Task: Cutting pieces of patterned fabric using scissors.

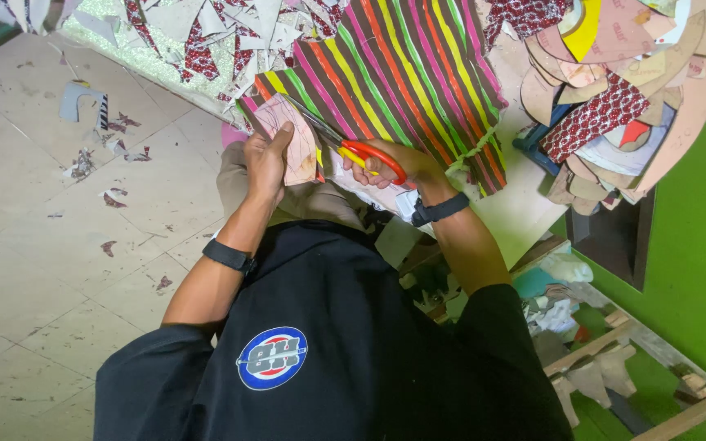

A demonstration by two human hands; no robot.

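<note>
A pinkish pattern piece is held flat against a striped sheet, which is banded in brown, yellow, magenta, orange and green and lies over the lap, reaching to the top edge of the view. The piece is pinned at its left edge by the left hand, whose fingers are closed over it with the thumb laid on top. Red-handled scissors are gripped by the right hand, the fingers being curled shut through the handle loops; the blades are pointed up-left along the right edge of the pink piece, and whether they are parted cannot be told. A black band is worn on each wrist. A round badge in blue, white and red is seen on the black shirt below. A heap of triangular offcuts in white, red and glittery silver is spread at the upper left. To the right, a stack of curved cut shapes in tan, pink and red print is piled beside a green wall. Scraps are scattered on the pale tiled floor.
</note>
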